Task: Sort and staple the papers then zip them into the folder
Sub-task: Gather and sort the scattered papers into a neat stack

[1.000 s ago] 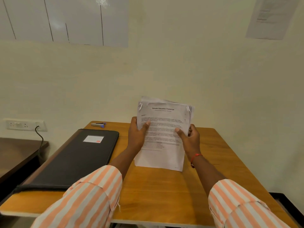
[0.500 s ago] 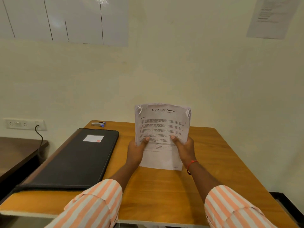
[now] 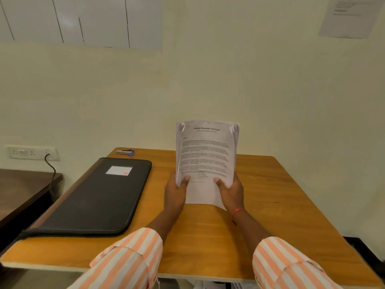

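A stack of printed white papers [image 3: 206, 155] stands upright on its bottom edge on the wooden table [image 3: 270, 205]. My left hand [image 3: 175, 192] grips its lower left side, thumb on the front sheet. My right hand [image 3: 231, 190] grips the lower right side the same way. A black zip folder [image 3: 100, 197] with a white label lies shut on the table's left half. A small silver stapler [image 3: 125, 152] with a blue end lies at the far left corner, beyond the folder.
A cream wall rises right behind the table. A wall socket [image 3: 31, 152] with a black cable sits at the left, above a dark side table [image 3: 23, 190]. The table's near edge runs under my striped sleeves.
Both hands slid down from the middle of the stack to its lower part. The sheets have been squared up and the stack stands more upright.
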